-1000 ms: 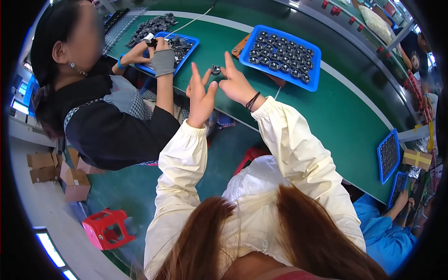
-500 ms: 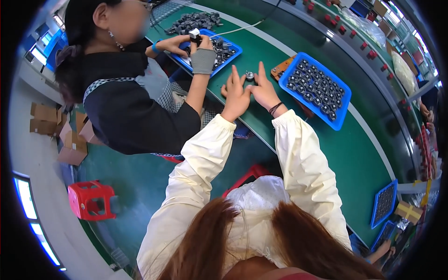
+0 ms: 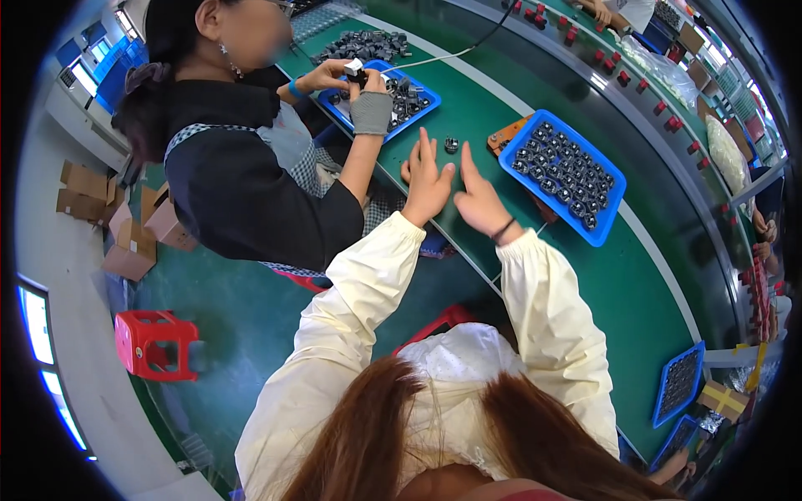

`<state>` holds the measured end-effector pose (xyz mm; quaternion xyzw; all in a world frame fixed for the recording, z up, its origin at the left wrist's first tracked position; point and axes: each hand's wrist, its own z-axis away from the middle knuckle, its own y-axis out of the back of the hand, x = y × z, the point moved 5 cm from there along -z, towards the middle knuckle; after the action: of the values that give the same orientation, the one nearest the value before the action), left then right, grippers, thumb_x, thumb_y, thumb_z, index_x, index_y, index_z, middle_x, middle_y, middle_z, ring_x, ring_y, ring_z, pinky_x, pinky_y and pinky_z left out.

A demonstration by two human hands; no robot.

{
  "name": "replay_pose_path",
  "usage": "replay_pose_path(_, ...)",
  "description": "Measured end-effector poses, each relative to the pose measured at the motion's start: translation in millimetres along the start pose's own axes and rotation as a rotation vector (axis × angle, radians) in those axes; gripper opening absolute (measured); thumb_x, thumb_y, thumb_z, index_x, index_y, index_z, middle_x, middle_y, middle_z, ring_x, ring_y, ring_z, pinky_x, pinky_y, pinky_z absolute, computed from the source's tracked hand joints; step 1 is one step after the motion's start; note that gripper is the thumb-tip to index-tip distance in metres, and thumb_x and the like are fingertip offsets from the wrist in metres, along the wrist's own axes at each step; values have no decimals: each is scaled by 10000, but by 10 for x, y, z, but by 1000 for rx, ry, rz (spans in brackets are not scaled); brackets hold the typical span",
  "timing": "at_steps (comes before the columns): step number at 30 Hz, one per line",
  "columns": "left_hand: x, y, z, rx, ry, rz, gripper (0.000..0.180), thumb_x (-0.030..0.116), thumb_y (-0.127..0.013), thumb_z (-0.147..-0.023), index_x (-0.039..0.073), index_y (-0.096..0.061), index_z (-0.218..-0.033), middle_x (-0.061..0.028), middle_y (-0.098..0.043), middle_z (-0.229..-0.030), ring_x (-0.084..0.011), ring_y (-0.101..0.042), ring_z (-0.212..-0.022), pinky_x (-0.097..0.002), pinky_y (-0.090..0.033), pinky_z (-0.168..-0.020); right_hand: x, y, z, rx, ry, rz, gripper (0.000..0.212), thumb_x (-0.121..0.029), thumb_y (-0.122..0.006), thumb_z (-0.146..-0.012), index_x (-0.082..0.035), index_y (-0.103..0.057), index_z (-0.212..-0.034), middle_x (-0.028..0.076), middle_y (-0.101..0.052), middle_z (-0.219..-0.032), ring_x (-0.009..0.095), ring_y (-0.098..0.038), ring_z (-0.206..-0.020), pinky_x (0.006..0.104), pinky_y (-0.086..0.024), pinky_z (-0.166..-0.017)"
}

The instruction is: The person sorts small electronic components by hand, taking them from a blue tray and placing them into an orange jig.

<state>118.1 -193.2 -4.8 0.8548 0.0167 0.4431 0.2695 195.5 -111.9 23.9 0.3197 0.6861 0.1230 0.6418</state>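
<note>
A small round black and silver part (image 3: 451, 145) stands on the green tabletop (image 3: 493, 250), just past my fingertips. On its left is my left hand (image 3: 428, 185), open with the index finger stretched forward and nothing held. My right hand (image 3: 482, 200) is to its right, likewise open, index finger pointing ahead and the other fingers partly tucked from sight. Neither hand appears to grip the part. Right of my right hand sits a blue tray (image 3: 616, 194) filled with rows of similar parts, its corner over an orange-brown block (image 3: 507, 136).
A co-worker (image 3: 242, 184) at my left holds a black and white part (image 3: 357, 73) over another blue tray (image 3: 430, 103). Behind it lies a pile of dark parts (image 3: 363, 46). More trays (image 3: 678, 384) stand at the lower right. A red stool (image 3: 159, 344) is on the floor.
My hands have drawn apart, the right one moving slightly back and to the right. The small part now shows beyond my fingertips. The whole view has shifted a little.
</note>
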Motion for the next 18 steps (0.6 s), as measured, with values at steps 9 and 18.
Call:
replay_pose_path(9,1175,48,491,-92,-407,215,480,172,-536,-839,1,-450,-1278,-165,-438,-1331,-339,-355,-1256,-414,-273,-1017,-348,579,1492,-125,56,-196,775,7,-466,-747,-9,-89,-1424,233,-272,-1416,313,-312,-1308,343,-230,-1067)
replay_pose_path(18,2734,-1179,1033,-625,-865,726,654,329,-471,-885,5,-225,-1398,-185,-258,-1438,-337,-253,-1321,-422,-201,-1061,-213,1757,2485,738,303,-63,805,-514,-398,-892,-16,-63,-1428,157,-106,-1487,308,-144,-1365,408,-136,-1092)
